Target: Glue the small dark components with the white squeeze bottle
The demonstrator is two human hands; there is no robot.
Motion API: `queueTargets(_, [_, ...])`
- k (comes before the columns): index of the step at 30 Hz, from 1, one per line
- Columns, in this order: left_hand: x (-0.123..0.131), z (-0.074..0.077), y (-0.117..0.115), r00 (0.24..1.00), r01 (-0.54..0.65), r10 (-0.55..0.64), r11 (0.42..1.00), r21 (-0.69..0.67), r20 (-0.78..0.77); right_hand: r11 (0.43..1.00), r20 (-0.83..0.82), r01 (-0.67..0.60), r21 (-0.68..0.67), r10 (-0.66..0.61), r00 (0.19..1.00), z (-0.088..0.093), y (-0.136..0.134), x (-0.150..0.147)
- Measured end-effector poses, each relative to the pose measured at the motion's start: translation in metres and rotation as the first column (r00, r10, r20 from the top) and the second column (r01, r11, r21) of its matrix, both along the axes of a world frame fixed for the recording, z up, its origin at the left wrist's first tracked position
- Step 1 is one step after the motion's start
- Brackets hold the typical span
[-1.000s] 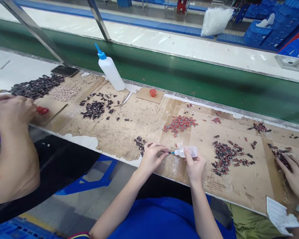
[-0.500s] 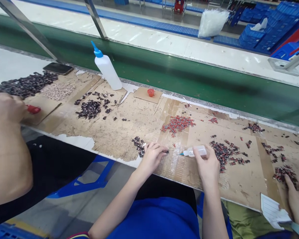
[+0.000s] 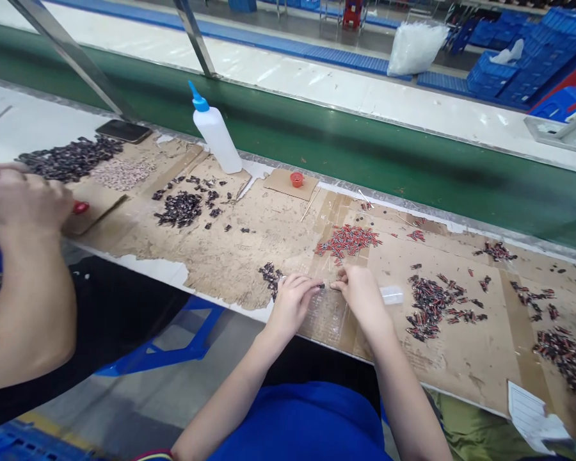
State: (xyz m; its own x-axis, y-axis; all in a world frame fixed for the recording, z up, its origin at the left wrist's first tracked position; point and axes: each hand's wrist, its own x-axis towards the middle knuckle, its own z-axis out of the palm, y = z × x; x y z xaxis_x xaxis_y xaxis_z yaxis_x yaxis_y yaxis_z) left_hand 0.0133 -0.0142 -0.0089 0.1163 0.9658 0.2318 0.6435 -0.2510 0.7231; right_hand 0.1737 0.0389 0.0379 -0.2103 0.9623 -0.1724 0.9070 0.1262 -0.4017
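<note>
The work surface (image 3: 233, 266), covered with worn cardboard, runs along a green conveyor belt (image 3: 288, 131) in a workshop. At the far left are a co-worker's hands (image 3: 31, 202) near a pile of black parts (image 3: 72, 160); then comes a white squeeze bottle (image 3: 219, 141) with a blue nozzle. In the middle, the left hand (image 3: 292, 301) pinches a small black part (image 3: 322, 285) between its fingers, beside a little dark heap (image 3: 270, 275). Just to the right, the right hand (image 3: 362, 294) has its fingers drawn narrow; whether they hold a piece, I cannot tell. Red pieces (image 3: 348, 240) are piled beyond it, a small clear bottle (image 3: 392, 295) lies beside its wrist, and black-and-red parts (image 3: 429, 304) are farther right. The step seems to be close fingertip work on the black part; the next move calls for steady, exact alignment.
</note>
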Motion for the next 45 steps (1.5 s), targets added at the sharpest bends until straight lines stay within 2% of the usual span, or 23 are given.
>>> queueTargets(2, [-0.001,0.000,0.000,1.000,-0.018,0.018,1.000,0.008,0.014,0.997,0.036,-0.067,-0.047,0.068,0.997,0.001,0.000,-0.004])
queueTargets(7, [-0.001,0.000,-0.001,0.998,-0.050,0.049,0.999,0.018,0.049,0.964,0.307,-0.261,0.057,0.232,0.923,0.009,-0.017,-0.020])
queueTargets(9, [-0.001,0.001,-0.002,0.996,-0.056,0.054,0.998,0.019,0.068,0.954,0.382,-0.293,0.066,0.247,0.890,0.011,-0.022,-0.025])
queueTargets(11, [0.000,0.002,-0.002,0.994,-0.062,0.060,0.998,0.019,0.087,0.961,0.374,-0.269,0.071,0.224,0.900,0.010,-0.023,-0.026])
queueTargets(14, [0.000,0.003,-0.003,0.991,-0.067,0.065,0.998,0.013,0.118,0.971,0.210,-0.213,0.107,0.187,0.960,0.004,-0.021,-0.017])
queueTargets(17, [0.001,0.007,-0.003,0.984,-0.060,0.056,0.998,0.018,0.172,0.985,-0.173,-0.096,0.143,0.120,0.978,-0.004,-0.021,-0.003])
queueTargets(18, [0.001,0.009,-0.004,0.980,-0.059,0.054,0.998,0.019,0.189,0.990,-0.327,-0.030,0.135,0.073,0.942,-0.006,-0.023,0.000])
queueTargets(20, [0.003,0.013,-0.004,0.975,-0.059,0.055,0.998,0.015,0.214,0.990,-0.576,0.106,0.088,-0.036,0.817,-0.008,-0.029,0.004])
queueTargets(22, [0.005,0.016,-0.005,0.971,-0.062,0.059,0.998,0.003,0.230,0.981,-0.704,0.188,0.037,-0.108,0.702,-0.008,-0.036,0.002])
queueTargets(25, [0.007,0.021,-0.006,0.966,-0.064,0.064,0.998,-0.010,0.252,0.973,-0.757,0.229,0.004,-0.147,0.636,-0.007,-0.044,-0.002])
queueTargets(34, [0.011,0.031,-0.010,0.943,-0.059,0.062,0.998,-0.021,0.327,0.977,-0.808,0.203,-0.061,-0.167,0.565,-0.011,-0.047,-0.004])
queueTargets(37, [0.011,0.036,-0.011,0.928,-0.051,0.065,0.997,-0.050,0.366,0.979,-0.805,0.204,0.010,-0.113,0.583,-0.010,-0.052,-0.006])
queueTargets(42, [0.011,0.041,-0.011,0.896,-0.024,0.068,0.994,-0.106,0.439,0.945,-0.751,0.230,0.231,0.023,0.660,-0.006,-0.058,-0.006])
queueTargets(45, [0.012,0.044,-0.012,0.878,-0.026,0.085,0.991,-0.129,0.471,0.933,-0.741,0.223,0.282,0.064,0.668,-0.004,-0.060,-0.006])
